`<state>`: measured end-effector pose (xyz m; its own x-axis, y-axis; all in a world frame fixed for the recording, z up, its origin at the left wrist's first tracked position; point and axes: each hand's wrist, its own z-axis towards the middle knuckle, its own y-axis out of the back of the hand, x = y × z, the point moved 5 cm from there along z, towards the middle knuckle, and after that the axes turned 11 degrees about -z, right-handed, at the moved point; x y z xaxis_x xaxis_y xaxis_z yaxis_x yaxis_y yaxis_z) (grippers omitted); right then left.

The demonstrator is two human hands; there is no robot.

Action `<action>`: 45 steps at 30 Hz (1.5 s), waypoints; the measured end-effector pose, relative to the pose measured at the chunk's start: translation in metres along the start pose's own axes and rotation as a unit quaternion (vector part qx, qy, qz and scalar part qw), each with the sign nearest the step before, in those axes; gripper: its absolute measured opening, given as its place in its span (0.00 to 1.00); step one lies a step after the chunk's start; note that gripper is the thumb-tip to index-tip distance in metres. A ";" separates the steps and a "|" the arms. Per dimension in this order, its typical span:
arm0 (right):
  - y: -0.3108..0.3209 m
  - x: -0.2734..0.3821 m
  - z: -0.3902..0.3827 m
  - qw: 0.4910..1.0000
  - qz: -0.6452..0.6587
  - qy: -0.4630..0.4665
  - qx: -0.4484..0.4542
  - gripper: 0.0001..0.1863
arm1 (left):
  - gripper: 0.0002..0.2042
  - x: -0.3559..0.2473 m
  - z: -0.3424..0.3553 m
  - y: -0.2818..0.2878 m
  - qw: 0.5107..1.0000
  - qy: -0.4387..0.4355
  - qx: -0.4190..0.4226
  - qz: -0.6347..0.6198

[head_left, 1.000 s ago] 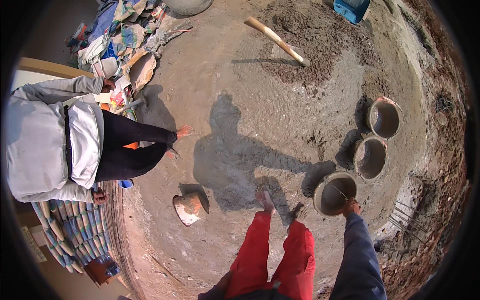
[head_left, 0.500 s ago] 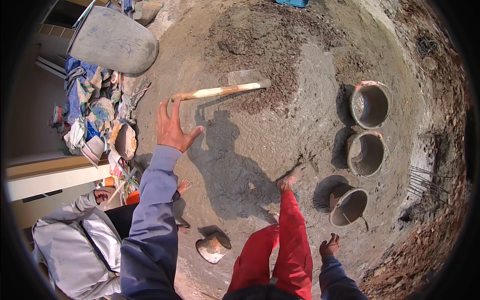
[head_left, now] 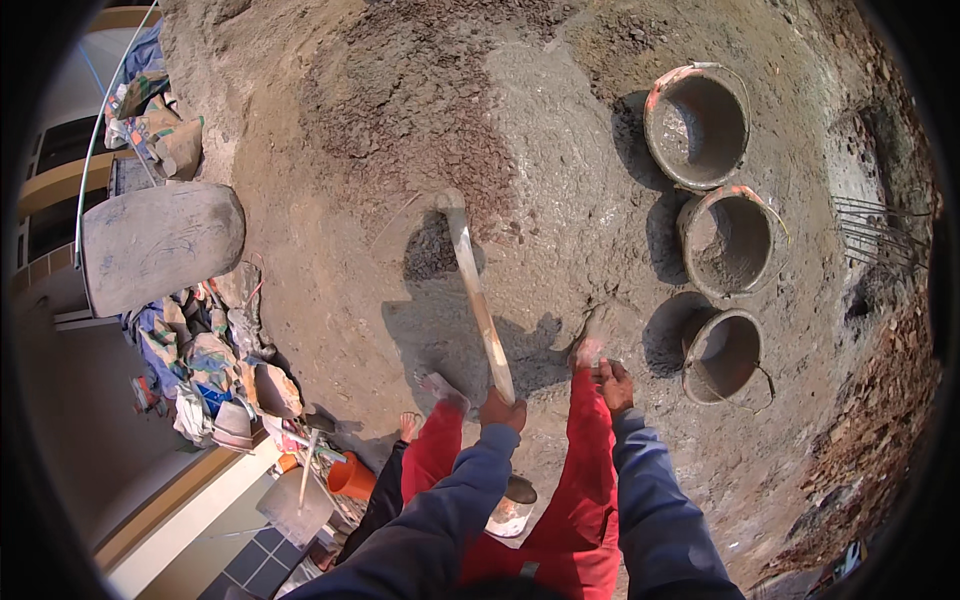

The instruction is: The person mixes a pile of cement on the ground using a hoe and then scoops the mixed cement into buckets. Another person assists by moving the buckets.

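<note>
1. I saw the left hand (head_left: 503, 410) closed firmly around the near end of the hoe (head_left: 477, 290);
2. the right hand (head_left: 614, 385) was half open and empty, beside the red trousers (head_left: 585, 480);
3. the hoe's head was ahead, near the brown soil (head_left: 400, 130); whether it touched ground, I could not tell;
4. three buckets (head_left: 735, 240) made a row at right.

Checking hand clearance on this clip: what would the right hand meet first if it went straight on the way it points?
Probably the person's own right foot, just ahead of the right hand in the picture; depth is unclear, so it might pass above.
</note>
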<state>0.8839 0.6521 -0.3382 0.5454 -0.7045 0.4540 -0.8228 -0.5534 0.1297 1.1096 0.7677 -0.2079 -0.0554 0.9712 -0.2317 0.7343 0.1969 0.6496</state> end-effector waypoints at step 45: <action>-0.290 0.438 0.073 0.967 -0.027 0.142 -0.210 0.15 | 0.13 -0.023 0.211 0.170 0.958 -0.236 0.084 -0.143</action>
<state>1.3728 0.4716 -0.2417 0.5733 -0.4959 0.6523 -0.8187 -0.3152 0.4800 1.3785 0.7502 -0.2453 0.0116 0.7047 -0.7094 0.8357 0.3827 0.3938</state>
